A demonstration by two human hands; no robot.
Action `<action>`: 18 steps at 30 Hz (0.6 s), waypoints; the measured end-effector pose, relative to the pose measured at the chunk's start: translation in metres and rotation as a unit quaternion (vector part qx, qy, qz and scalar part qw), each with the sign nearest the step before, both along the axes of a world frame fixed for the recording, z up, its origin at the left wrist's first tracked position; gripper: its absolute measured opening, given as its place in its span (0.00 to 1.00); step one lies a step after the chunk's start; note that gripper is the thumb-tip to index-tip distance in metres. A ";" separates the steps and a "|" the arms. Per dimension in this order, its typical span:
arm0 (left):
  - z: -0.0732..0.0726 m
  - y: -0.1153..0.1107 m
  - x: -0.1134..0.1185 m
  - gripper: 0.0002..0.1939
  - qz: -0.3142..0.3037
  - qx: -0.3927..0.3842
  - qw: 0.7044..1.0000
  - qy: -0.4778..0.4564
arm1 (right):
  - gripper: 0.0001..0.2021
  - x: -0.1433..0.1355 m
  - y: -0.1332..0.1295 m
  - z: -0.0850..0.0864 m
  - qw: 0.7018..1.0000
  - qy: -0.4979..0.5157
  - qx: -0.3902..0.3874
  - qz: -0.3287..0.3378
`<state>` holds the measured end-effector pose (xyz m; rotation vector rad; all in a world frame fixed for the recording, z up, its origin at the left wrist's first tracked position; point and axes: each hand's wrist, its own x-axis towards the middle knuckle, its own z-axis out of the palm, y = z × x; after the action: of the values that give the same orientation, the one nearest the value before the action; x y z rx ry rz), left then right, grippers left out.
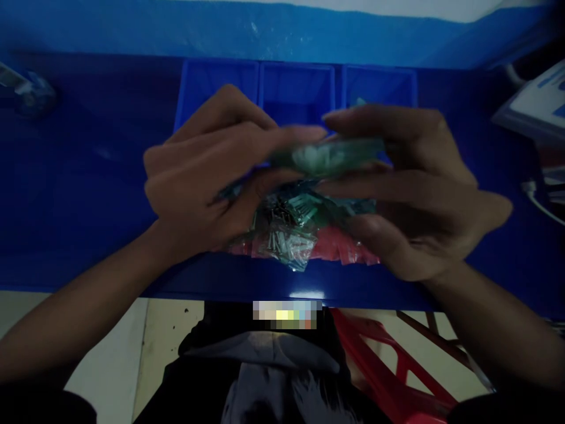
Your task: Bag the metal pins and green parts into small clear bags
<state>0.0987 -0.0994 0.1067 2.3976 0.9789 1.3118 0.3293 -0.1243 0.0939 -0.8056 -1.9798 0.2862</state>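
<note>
A small green-tinted clear plastic bag (pixel 335 155) with pale pieces inside is held up above the table, blurred by motion. My left hand (pixel 207 165) pinches its left end between thumb and fingers. Around the bag's right end curl the fingers of my right hand (pixel 424 188), with the thumb lower and apart from it. Beneath both hands lies a pile of similar small clear bags (pixel 289 244), some showing screws or pins and pale plugs. Red packets (pixel 335 244) lie under and beside the pile. My hands hide part of it.
Three blue bins (pixel 220 73) stand in a row behind my hands; the right one shows something greenish. A roll of tape (pixel 35 94) is at the far left. On the right are a white box (pixel 538 94) and a white cable (pixel 541 203). A red stool (pixel 388 359) stands below the table's front edge.
</note>
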 end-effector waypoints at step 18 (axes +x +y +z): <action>-0.010 0.014 -0.009 0.22 -0.011 0.165 0.983 0.077 | 0.22 0.003 0.009 -0.003 0.971 0.233 -0.044 0.045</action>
<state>0.0901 -0.0850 0.0967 2.7832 0.8240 1.3922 0.3324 -0.1156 0.0910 -0.6355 -1.5695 0.5664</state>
